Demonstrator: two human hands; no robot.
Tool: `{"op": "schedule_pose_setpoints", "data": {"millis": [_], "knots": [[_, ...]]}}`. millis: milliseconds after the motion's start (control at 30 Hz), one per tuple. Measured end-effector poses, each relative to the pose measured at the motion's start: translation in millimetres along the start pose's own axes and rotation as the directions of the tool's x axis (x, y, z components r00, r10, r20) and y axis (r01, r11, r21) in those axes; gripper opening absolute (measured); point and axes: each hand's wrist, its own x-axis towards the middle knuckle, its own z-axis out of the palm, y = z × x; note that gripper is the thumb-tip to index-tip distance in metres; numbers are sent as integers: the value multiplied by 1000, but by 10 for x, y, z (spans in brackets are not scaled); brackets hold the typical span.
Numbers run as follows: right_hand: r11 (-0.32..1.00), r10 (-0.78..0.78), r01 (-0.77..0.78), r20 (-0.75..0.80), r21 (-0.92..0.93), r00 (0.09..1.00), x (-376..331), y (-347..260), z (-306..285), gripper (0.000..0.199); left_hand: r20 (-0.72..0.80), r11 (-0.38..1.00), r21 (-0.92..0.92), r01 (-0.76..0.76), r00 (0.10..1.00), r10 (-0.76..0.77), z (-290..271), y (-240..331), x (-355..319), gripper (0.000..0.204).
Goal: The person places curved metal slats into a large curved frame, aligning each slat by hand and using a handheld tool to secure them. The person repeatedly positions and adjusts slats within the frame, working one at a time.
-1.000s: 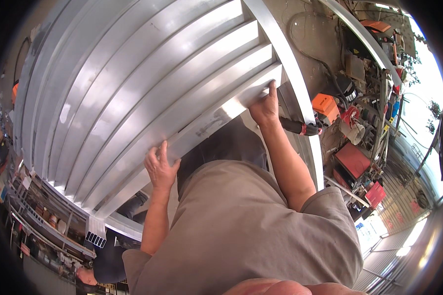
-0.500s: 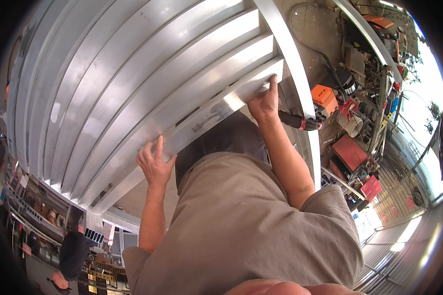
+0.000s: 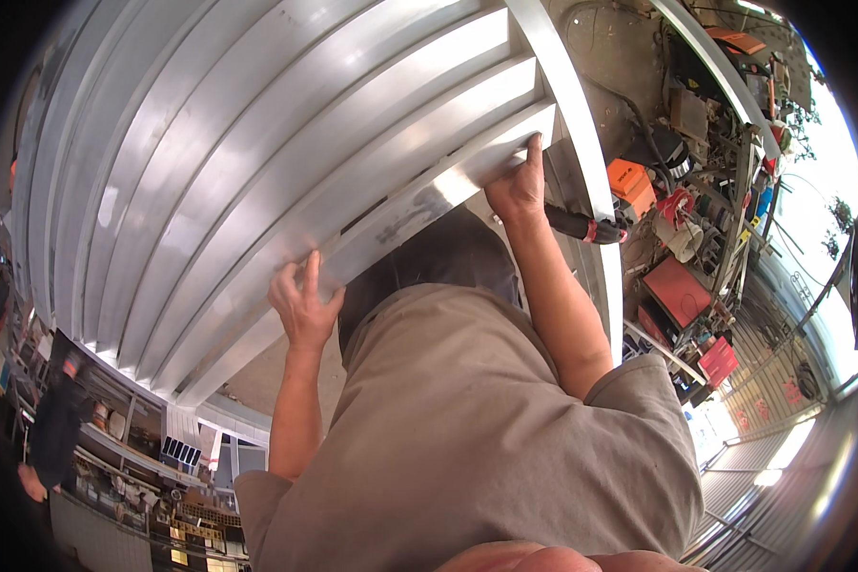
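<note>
Silvery metal slats run side by side across a large metal frame [image 3: 589, 143]. The slat nearest my body [image 3: 405, 224] has grey smudges on its face and a bright patch towards its right end. My right hand [image 3: 517, 194] grips that slat near its right end, thumb on its face and the other fingers mostly hidden. Against the slat's left part rests my left hand [image 3: 305, 303], fingers spread, index finger stretched out and thumb apart. Just right of my right wrist lies a black, tube-shaped tool with a red end [image 3: 586, 227].
Beyond the frame on the right stand an orange box [image 3: 629, 181], a red case [image 3: 677, 294] and cluttered racks. A dark hose [image 3: 629, 110] lies on the floor there. A person in dark clothes [image 3: 55, 429] is at the far left, beside shelving.
The nearest slat has shifted slightly away from me and to the right at its right end, and my right hand with it. My left hand barely moved. The person at left moved farther left.
</note>
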Motion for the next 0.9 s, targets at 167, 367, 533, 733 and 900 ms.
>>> {"op": "schedule_pose_setpoints", "data": {"millis": [167,367,533,733,900], "knots": [[1000,-2,2,-4,7,1000,42,20,-7,63,-3,1000,-7,4,1000,-4,-10,-7,31,91],[1000,-9,10,-42,13,999,85,30,19,63,-3,1000,11,-10,1000,10,-24,-35,63,93],[1000,-5,5,-10,22,1000,60,22,42,63,25,1000,-12,0,1000,0,-1,-77,46,96],[999,20,-20,12,28,1000,100,9,-22,63,9,1000,-3,-13,1000,13,5,-75,47,97],[1000,24,-23,39,-17,999,97,-51,-103,60,8,1000,11,-15,1000,15,-13,-47,44,98]]}}
